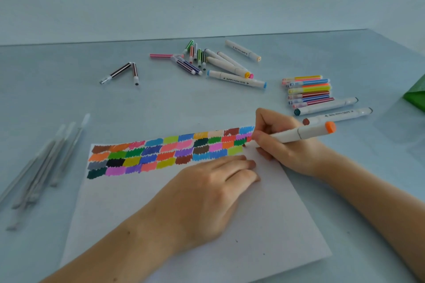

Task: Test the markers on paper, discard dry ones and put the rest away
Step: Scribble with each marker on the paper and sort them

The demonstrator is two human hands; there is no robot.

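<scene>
A white sheet of paper (230, 225) lies in front of me, with rows of coloured scribble patches (161, 154) across its top. My right hand (282, 145) grips a white marker with an orange end cap (305, 132), its tip down on the paper at the right end of the patches. My left hand (213, 188) rests flat on the sheet, fingers straight, just below the patches.
Several loose markers (220, 62) lie at the back of the table, and two dark ones (124, 72) sit apart to their left. A neat row of thin markers (308, 91) and two white markers (331, 110) lie right. Pale blurred pens (43, 163) lie left. A green thing (416, 96) shows at the right edge.
</scene>
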